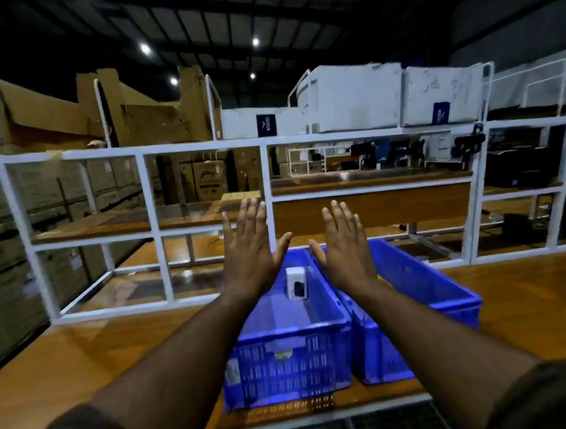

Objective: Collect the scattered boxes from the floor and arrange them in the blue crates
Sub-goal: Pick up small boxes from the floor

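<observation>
fingers [253,213] of both hands spread wide, holding nothing, above two blue crates [409,272]; one white box [296,283] stands below, between them. better to look down for floor boxes, then pack rows tightly.

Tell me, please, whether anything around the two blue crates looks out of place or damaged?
Nothing looks damaged. The left blue crate holds only one small white box, standing upright; the right blue crate shows no boxes. Both hands, left hand and right hand, are open, holding nothing.
</observation>
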A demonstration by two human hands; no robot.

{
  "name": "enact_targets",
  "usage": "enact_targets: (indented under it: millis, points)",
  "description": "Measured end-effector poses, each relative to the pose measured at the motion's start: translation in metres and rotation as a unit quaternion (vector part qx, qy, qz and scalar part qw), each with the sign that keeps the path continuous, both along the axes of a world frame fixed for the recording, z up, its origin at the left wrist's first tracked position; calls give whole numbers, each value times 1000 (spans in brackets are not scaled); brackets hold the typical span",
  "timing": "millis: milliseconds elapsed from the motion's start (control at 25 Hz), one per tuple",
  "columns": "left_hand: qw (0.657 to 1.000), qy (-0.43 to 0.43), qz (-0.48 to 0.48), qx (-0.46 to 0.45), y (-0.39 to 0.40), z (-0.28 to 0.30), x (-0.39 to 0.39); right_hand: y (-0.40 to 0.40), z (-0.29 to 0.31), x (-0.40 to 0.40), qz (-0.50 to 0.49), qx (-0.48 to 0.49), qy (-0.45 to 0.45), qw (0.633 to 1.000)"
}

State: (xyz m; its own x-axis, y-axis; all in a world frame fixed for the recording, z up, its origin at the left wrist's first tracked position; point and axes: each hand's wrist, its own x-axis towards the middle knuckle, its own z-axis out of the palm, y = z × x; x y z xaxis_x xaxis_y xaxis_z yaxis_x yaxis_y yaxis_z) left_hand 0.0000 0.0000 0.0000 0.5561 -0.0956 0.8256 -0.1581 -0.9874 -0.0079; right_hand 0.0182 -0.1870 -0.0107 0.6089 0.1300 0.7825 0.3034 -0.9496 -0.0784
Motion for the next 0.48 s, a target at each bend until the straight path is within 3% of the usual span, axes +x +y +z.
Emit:
enact_targets:
  millis: [240, 480]
  points:
    - [994, 81, 73, 13, 59, -84, -34, 52, -97, -20, 55, 10, 83, 995]
    - [986, 103, 129, -31, 99, -141, -79, 107, -142, -53, 126, -18, 122, 984]
